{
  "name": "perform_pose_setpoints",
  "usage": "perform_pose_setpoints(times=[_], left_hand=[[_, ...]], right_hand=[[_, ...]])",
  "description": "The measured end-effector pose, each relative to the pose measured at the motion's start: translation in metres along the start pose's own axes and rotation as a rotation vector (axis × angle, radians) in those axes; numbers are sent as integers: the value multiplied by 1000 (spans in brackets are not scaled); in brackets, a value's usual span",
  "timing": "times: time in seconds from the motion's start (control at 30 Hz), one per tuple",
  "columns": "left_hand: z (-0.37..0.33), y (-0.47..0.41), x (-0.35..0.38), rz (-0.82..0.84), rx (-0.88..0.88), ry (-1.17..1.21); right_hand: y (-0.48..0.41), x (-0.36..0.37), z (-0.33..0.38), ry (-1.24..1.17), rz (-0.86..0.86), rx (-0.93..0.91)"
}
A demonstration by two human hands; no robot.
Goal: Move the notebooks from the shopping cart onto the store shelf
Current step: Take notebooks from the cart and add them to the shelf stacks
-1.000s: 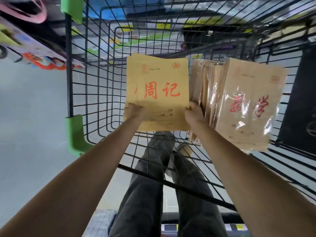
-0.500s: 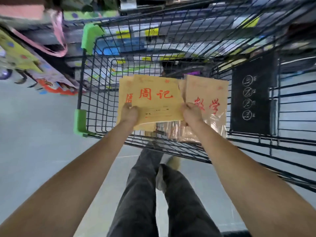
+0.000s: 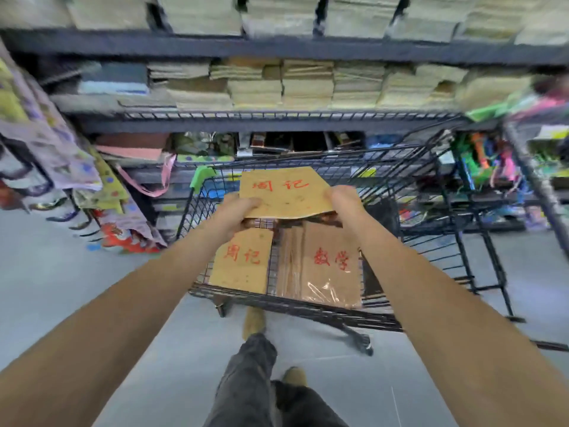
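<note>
**Desk:** What is the person holding?

**Photographer:** A tan kraft-paper notebook with red characters (image 3: 283,192), held above the black wire shopping cart (image 3: 308,306), its far edge tipped toward twelve o'clock. The left hand (image 3: 238,215) grips the near left corner with curled fingers. The right hand (image 3: 346,208) clasps the near right edge the same way. I cannot tell whether it is one book or a thin bundle.

**Desk:** And inside the cart?

**Photographer:** At six o'clock from the held book, a second tan notebook (image 3: 243,266) with the same red characters leans in the left of the basket. At its three o'clock, just beside it, stands a clear-wrapped pack of brown notebooks (image 3: 331,266) with different red characters. A bright green plastic corner guard (image 3: 201,175) caps the cart's far left corner, at ten o'clock from the held book.

**Desk:** Where is the shelf?

**Photographer:** The dark metal store shelf (image 3: 277,46) spans the view at twelve o'clock, beyond the cart. Its tiers carry pale stacked notebooks (image 3: 308,87), which are blurred. Patterned fabric bags (image 3: 61,149) hang at nine o'clock. Dark trousers (image 3: 249,380) and tan shoes (image 3: 254,322) stand on the grey floor (image 3: 61,288) at six o'clock.
</note>
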State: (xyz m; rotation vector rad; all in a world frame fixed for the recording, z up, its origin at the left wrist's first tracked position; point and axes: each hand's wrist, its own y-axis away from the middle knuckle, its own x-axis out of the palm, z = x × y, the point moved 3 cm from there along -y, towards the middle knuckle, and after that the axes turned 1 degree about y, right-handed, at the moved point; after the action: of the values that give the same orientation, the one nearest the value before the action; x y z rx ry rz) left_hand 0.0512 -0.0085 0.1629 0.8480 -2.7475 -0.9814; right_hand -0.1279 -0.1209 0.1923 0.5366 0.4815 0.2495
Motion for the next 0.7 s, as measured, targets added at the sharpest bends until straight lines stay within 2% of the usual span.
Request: perform_pose_setpoints(times=[0.2,0.37,0.57,0.7], left_hand=[[-89,64,11,32,168,31],[-146,118,13,55,355,57],[-204,178,5,-93,745,150],[-236,202,-3,-136,873,294]], right_hand=[[54,-54,84,17,-114,-220],[95,-89,132,-191,-167,-416],[136,-109,181,-401,-221,-695],[158,-115,216,-464,-252,-859]])
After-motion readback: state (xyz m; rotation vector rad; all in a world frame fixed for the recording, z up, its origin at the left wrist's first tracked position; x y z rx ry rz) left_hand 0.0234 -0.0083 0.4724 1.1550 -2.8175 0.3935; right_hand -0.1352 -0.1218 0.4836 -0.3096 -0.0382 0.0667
